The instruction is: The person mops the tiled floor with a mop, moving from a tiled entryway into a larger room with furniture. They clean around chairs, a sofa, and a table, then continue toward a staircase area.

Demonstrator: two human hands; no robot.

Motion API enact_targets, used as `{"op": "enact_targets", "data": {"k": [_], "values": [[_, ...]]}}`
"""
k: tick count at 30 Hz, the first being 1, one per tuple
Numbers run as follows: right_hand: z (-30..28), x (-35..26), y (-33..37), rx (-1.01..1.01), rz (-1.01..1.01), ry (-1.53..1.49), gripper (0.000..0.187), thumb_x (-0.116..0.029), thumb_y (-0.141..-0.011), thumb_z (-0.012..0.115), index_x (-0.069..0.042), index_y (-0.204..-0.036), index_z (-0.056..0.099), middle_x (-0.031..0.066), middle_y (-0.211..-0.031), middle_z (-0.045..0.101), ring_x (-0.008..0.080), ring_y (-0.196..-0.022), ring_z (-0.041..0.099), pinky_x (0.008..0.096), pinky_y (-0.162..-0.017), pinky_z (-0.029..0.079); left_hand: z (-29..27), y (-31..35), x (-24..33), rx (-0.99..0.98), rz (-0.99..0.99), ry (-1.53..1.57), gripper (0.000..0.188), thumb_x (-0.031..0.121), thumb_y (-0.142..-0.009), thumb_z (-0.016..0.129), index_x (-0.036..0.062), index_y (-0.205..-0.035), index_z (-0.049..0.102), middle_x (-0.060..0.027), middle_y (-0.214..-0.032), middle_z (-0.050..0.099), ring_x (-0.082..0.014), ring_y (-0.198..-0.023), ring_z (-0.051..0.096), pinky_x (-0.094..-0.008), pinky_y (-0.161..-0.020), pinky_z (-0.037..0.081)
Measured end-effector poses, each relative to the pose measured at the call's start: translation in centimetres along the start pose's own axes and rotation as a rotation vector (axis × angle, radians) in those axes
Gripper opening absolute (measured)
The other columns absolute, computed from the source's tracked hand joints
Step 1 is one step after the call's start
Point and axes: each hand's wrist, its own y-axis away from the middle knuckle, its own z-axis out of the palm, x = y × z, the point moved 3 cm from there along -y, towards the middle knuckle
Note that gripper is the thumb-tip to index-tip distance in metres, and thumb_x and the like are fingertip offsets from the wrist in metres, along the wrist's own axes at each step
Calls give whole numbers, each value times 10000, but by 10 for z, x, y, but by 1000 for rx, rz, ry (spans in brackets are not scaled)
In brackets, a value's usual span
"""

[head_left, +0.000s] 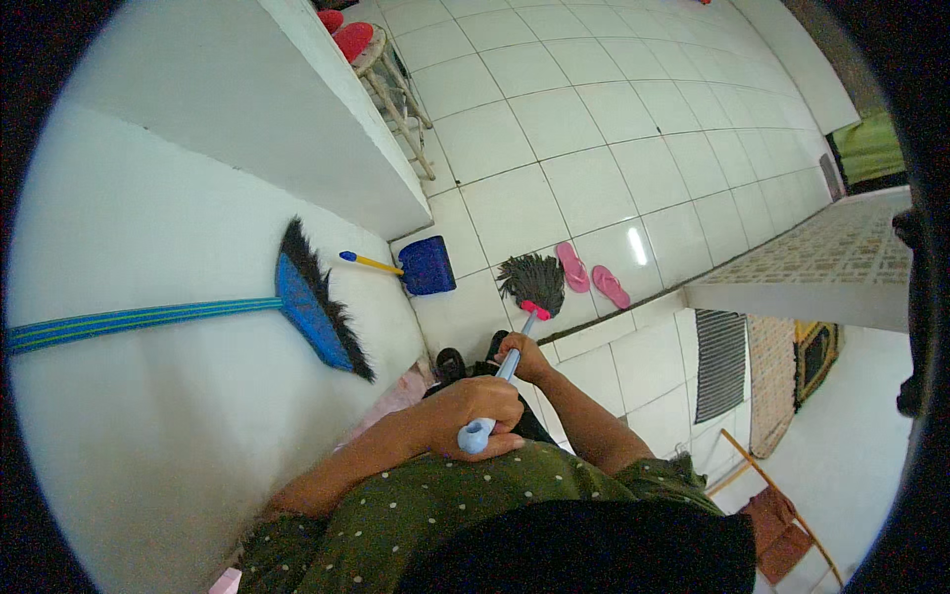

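A mop with a pale blue handle (507,368), a pink socket and dark grey strings (535,278) slants down and away from my body. My left hand (478,408) is wrapped round its upper end, just below the rounded tip. Farther down the handle, my right hand (525,357) grips it too. The strings rest on the white tiled floor (584,183), right beside a pair of pink flip-flops (571,267). To the left of the mop head lies a blue dustpan (427,265) with a yellow and blue handle.
At the left, a blue broom (315,307) with black bristles is against the white wall (198,228). A stand (396,99) with red things on it is by the wall's far corner. A low step edge runs along the right, with a striped mat (720,364) beyond it.
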Motion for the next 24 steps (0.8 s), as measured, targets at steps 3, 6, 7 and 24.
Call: {"op": "enact_targets", "data": {"k": [3, 6, 7, 24], "values": [[-1, 1, 3, 12, -18, 39, 190, -194, -682, 736, -95, -737, 584, 121, -750, 595, 370, -760, 597, 432, -695, 487, 4, 0, 1, -7, -53, 12, 331, 165, -816, 737, 91, -664, 453, -86, -668, 468, -309, -645, 509, -432, -613, 405], [1, -1, 4, 20, -46, -13, 206, -121, -702, 767, -63, -729, 570, 114, -767, 600, 315, -729, 607, 404, -677, 491, 4, -2, 3, -4, -57, 15, 334, 163, -814, 743, 89, -664, 454, -87, -659, 475, -310, -645, 515, -432, -618, 409], [3, 1, 1, 7, 18, -22, 222, -85, -716, 780, -47, -722, 562, 111, -775, 602, 287, -710, 610, 389, -668, 492, 2, -3, 3, -41, -67, 19, 335, 162, -813, 745, 88, -664, 454, -87, -657, 478, -310, -644, 518, -431, -619, 410], [23, 34, -6, 260, -139, -75, 218, -76, -649, 762, -43, -845, 672, 151, -870, 670, 291, -833, 663, 374, -750, 527, 6, 11, 7, 72, 19, 29, 373, 202, -821, 781, 83, -637, 479, -36, -599, 493, -173, -557, 485, -354, -535, 380]]}}
